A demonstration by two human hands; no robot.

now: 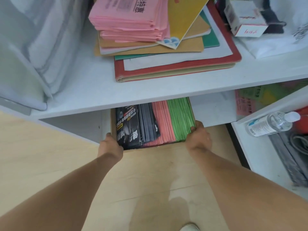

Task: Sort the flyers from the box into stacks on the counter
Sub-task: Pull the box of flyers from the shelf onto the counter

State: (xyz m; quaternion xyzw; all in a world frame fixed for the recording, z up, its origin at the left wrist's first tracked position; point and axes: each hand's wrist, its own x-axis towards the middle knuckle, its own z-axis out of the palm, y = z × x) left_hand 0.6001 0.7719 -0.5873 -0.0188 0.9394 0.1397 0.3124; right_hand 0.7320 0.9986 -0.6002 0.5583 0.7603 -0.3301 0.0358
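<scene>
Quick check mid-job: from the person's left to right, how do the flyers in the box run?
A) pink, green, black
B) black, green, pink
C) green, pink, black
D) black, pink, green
D: in the box, the black flyers sit by the left hand, the pink flyers in the middle, and the green flyers by the right hand.

Counter [116, 95] edge over box [113, 130] rear half; front half open above.

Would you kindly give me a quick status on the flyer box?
Both hands, left hand and right hand, grip the box sides. Flyers all inside, unsorted. Box partly under the counter.
</scene>
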